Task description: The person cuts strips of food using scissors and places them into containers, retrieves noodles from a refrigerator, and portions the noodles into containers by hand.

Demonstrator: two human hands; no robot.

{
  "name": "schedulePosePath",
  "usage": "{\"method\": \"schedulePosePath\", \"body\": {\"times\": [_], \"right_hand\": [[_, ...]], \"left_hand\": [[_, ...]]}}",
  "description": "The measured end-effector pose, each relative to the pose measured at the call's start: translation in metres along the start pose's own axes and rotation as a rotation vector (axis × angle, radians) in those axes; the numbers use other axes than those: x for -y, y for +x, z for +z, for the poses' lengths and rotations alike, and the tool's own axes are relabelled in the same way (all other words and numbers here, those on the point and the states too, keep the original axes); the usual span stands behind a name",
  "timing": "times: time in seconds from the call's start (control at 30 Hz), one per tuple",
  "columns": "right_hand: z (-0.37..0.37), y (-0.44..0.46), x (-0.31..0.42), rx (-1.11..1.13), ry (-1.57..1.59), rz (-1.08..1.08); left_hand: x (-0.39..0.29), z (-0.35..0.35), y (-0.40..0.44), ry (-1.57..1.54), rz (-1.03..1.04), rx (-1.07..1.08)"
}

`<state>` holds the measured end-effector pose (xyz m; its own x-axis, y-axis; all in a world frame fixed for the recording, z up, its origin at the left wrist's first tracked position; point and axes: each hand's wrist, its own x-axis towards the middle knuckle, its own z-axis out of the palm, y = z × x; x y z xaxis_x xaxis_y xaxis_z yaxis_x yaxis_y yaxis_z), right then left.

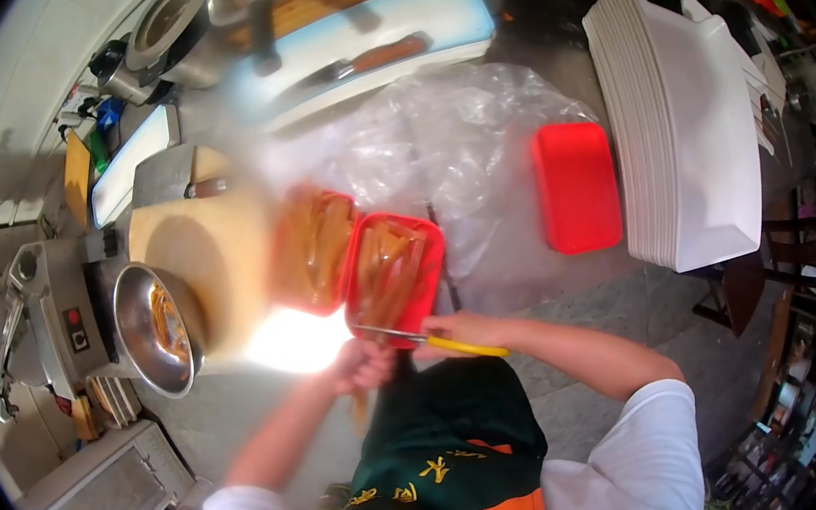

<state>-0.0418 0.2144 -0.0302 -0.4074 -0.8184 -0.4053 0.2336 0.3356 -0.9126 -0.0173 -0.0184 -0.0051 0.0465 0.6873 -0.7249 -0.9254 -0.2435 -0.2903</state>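
My right hand (460, 328) is closed on a pair of scissors with yellow handles (470, 347). Their blades (397, 333) point left across the near end of a red tray (438, 264). Long tan strips of food (388, 268) lie in that tray. Just below the blade tips, my left hand (362, 366) is closed on a tan strip of food (359, 409), whose blurred end hangs beneath the fist. Whether the blades touch the strip I cannot tell. A second red tray (343, 278) of similar strips (314, 244) stands directly left of the first.
A cutting board (248, 247) bears a cleaver (165, 177). Near its left edge sits a metal bowl (125, 308) holding some strips. Clear plastic (452, 129) covers the middle. To the right are another red tray (579, 189) and stacked white trays (702, 148).
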Motion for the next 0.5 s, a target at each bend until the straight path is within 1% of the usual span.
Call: {"method": "schedulePosePath", "body": {"times": [0.13,0.2,0.23,0.27,0.3,0.33,0.4,0.43,0.47,0.5], "right_hand": [[-0.004,-0.01,0.007,-0.048,-0.051,-0.009],[-0.006,-0.02,0.02,-0.078,-0.101,-0.036],[-0.007,-0.031,0.038,-0.124,-0.068,0.024],[-0.007,-0.038,0.047,-0.172,-0.036,0.084],[-0.004,-0.041,0.047,-0.194,0.155,0.099],[-0.002,-0.043,0.047,-0.196,0.154,0.096],[0.003,-0.045,0.049,-0.455,0.388,0.19],[0.003,-0.045,0.055,-0.515,0.529,0.18],[0.003,-0.043,0.055,-0.515,0.526,0.175],[0.005,-0.041,0.053,-0.631,0.516,0.136]], "left_hand": [[0.002,-0.001,0.001,-0.006,-0.014,-0.006],[0.007,0.003,-0.003,0.229,0.081,-0.219],[0.011,0.014,-0.011,0.227,0.086,-0.219],[0.017,0.027,-0.02,0.348,0.187,-0.247],[0.021,0.039,-0.027,0.469,0.285,-0.276],[0.022,0.049,-0.03,0.472,0.287,-0.277],[0.014,0.068,-0.029,0.536,0.657,-0.423],[0.004,0.077,-0.023,0.531,0.688,-0.399],[-0.009,0.086,-0.019,0.528,0.719,-0.375],[-0.025,0.088,-0.011,0.558,0.682,-0.301]]}}
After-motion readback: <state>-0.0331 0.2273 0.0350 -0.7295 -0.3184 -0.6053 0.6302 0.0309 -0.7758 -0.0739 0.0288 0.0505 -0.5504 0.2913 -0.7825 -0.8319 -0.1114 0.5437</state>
